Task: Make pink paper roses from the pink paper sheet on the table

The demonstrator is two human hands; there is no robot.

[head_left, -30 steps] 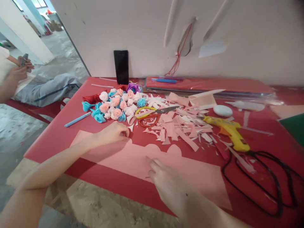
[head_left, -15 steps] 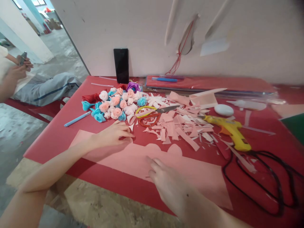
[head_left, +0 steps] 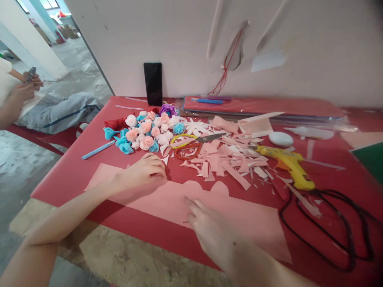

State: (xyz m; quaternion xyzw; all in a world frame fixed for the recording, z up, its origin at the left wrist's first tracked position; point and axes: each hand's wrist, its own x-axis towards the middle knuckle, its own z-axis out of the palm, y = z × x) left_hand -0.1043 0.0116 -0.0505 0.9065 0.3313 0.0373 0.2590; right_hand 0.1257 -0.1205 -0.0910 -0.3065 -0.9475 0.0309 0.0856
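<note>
Quietly, both hands are resting over the long pink sheet (head_left: 167, 201), which is lying aslant along the near side of the red table (head_left: 74, 175). At its far edge, the left hand (head_left: 146, 171) is staying low, palm down, its fingers lying close together and bending at the tips. They are reaching about the edge of the sheet, but the hand itself is hiding the fingertips, so I cannot tell whether they are pinching anything. Nearer the middle, the right hand (head_left: 208, 229) is lying on the sheet, half closed: the forefinger is pointing forward, and the other fingers are folding loosely beneath. A small dark sliver is showing beside them; whether the hand is gripping something there, I cannot tell.

Between the hands, two rounded pink pieces (head_left: 220, 188) are jutting past the far edge of the sheet. Just beyond, paper scraps (head_left: 215, 159) are spreading in a loose heap, and the scissors (head_left: 206, 138) are lying at its left side, blades pointing right. Beside them, paper flowers (head_left: 146, 127) are clustering, coloured pink, white, blue, red and purple. The yellow glue gun (head_left: 295, 165) is lying right of the scraps. Behind the flowers, a black phone (head_left: 153, 83) is leaning upright against the wall.
</note>
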